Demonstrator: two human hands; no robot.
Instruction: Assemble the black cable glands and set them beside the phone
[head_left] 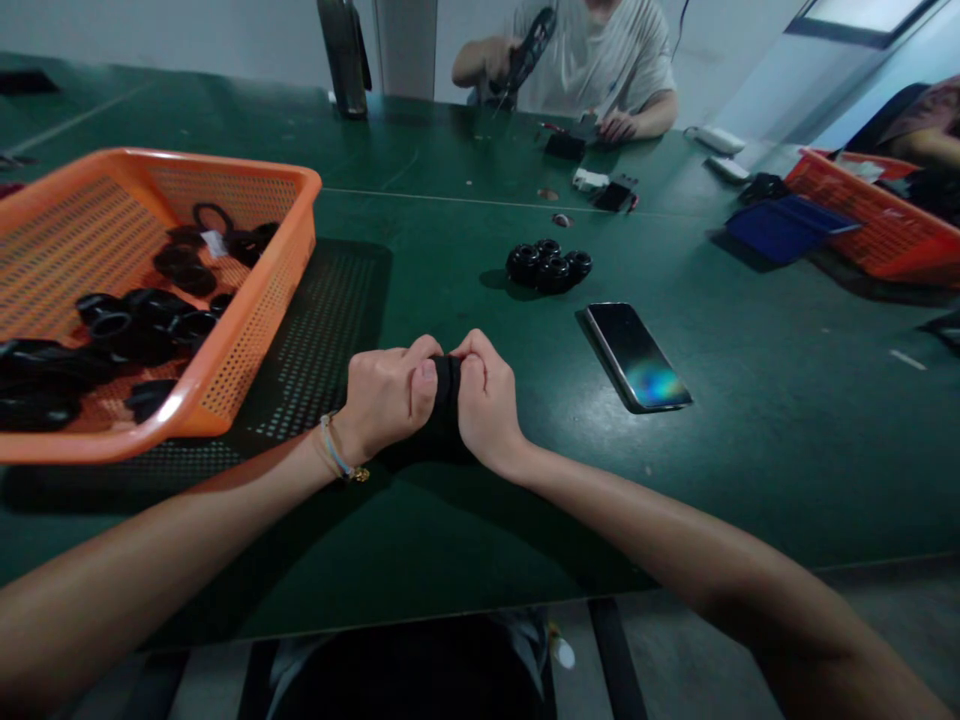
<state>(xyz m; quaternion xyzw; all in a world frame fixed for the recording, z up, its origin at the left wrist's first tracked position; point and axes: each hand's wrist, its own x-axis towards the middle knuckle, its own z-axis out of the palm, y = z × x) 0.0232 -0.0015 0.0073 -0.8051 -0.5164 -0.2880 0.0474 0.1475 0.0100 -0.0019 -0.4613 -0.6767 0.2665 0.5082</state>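
My left hand (pixel 390 393) and my right hand (pixel 487 400) are closed, knuckles turned toward each other, around a black part (pixel 448 385) just above the table. Only a narrow band of the part shows between them, with a seam down its middle; my fingers hide the rest, so its kind is unclear. Beyond my hands, a cluster of shiny black rounded parts with holes (pixel 550 266) rests on the green table (pixel 480 560). At left, an orange basket (pixel 259 330) holds several similar black parts (pixel 142 325).
A phone (pixel 637 357) lies right of my hands. Across the table, a person (pixel 600 60) holds a dark power tool (pixel 531 50). A dark bottle (pixel 345 60) stands at the back. At right are a blue tray (pixel 787 228) and another orange basket (pixel 862 220).
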